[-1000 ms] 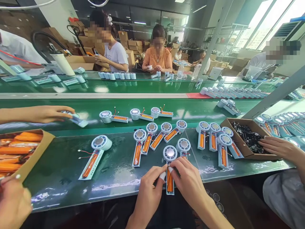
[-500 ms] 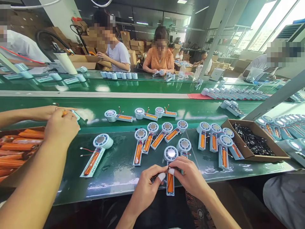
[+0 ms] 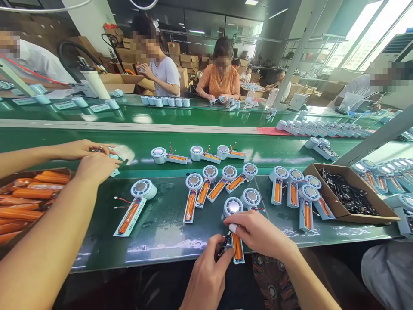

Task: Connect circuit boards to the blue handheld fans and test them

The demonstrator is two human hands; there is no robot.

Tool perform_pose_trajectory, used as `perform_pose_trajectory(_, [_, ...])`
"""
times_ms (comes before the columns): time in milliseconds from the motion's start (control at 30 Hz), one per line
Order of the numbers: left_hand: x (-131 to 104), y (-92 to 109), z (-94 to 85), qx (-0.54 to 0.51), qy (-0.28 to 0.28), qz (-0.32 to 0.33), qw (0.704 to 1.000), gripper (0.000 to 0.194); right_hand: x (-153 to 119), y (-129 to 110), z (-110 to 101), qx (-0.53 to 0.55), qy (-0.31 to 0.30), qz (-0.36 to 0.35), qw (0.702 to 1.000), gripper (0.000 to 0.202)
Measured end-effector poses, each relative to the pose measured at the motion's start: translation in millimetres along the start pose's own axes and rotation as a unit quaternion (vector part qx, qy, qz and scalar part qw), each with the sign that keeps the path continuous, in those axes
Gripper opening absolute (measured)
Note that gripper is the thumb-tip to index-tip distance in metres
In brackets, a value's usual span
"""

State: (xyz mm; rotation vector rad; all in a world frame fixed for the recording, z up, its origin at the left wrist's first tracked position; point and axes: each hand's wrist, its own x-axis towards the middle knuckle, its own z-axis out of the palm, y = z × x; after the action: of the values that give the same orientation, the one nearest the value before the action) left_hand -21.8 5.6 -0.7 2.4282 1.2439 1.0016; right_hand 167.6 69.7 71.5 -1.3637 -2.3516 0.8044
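Note:
A small black circuit board (image 3: 223, 246) is pinched in my left hand (image 3: 211, 267), just left of an opened fan (image 3: 238, 249) with an orange battery in its handle. My right hand (image 3: 261, 234) reaches over that fan's neck, thumb and fingers together at the board's upper end; what they pinch is too small to make out. Behind my hands stands another fan (image 3: 251, 198) with loose wires. More opened fans (image 3: 217, 189) with orange batteries lie in a row beyond. A single fan (image 3: 130, 215) lies at the left, its wires sticking out.
A cardboard box (image 3: 383, 213) of black boards stands at the right. At the left, a co-worker's arms (image 3: 77, 202) reach across a box of orange batteries (image 3: 35, 193). Several fans (image 3: 174, 158) lie on the green belt (image 3: 64, 134). Other people sit across it.
My left hand has moved down and right, turning so the black board shows more. My right hand has shifted slightly right over the fan. The co-worker's hands at the left have shifted.

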Motion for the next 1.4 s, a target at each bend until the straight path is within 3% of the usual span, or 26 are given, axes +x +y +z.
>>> perform_pose_trajectory(200, [-0.1, -4.2, -1.7, 0.087, 0.044, 0.082, 0.992, 0.036, 5.0, 7.4, -8.8, -0.020, -0.077, -0.037, 0.996, 0.044])
perform_pose_trajectory(333, [1.5, -5.3, 1.8, 0.095, 0.051, 0.133, 0.985, 0.035, 10.2, 6.5, -8.8, 0.044, -0.087, -0.036, 0.995, 0.033])
perform_pose_trajectory(467, [4.6, -1.4, 2.6, 0.092, 0.062, 0.130, 0.985, 0.037, 15.4, 4.0, -3.6, 0.097, -0.084, -0.025, 0.991, 0.024])
perform_pose_trajectory(733, [-0.2, -7.0, 1.0, 0.083, 0.050, 0.048, 0.994, 0.046, 13.6, 8.2, 12.1, 0.250, 0.022, 0.089, 0.964, 0.019])
perform_pose_trajectory(867, [1.1, -11.1, 8.7, 0.023, 0.012, -0.080, 0.996, 0.046, 7.2, 15.6, 15.8, 0.331, 0.051, 0.123, 0.934, 0.025])
perform_pose_trajectory(1000, [16.9, -12.4, 6.7, -0.050, -0.034, -0.184, 0.981, 0.038, -0.6, 19.9, 17.5, 0.378, 0.079, 0.131, 0.913, 0.026])
perform_pose_trajectory(1167, [37.7, -11.5, -4.8, -0.135, -0.068, -0.247, 0.957, 0.031, -6.1, 20.1, 20.5, 0.414, 0.110, 0.144, 0.892, 0.025])
perform_pose_trajectory(1400, [42.0, -9.2, -7.8, -0.225, -0.040, -0.277, 0.933, 0.031, -10.3, 17.5, 29.2, 0.423, 0.135, 0.141, 0.885, 0.027])
